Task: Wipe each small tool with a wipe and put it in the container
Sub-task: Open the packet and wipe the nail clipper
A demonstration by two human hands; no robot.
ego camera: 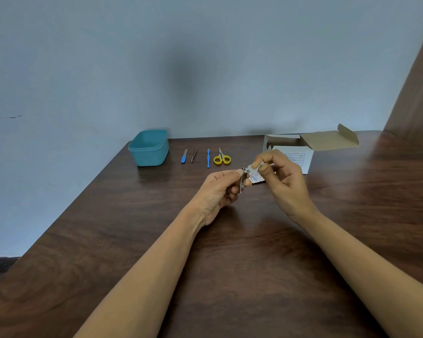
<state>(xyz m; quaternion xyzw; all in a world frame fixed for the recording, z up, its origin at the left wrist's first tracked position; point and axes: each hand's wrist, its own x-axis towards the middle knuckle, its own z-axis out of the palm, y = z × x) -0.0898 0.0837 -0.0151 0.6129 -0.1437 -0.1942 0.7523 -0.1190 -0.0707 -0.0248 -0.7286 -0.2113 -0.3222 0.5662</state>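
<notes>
Left hand (219, 191) pinches nail clipper (243, 180); right hand (282, 181) pinches wipe (254, 168).

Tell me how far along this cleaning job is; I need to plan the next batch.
Nothing looks finished: the teal container appears empty. In hand: the left hand holds a nail clipper while the right hand rubs a wipe on its tip; a torn sachet lies behind. Left on the table: blue file, tweezers, blue stick tool, yellow scissors.
</notes>
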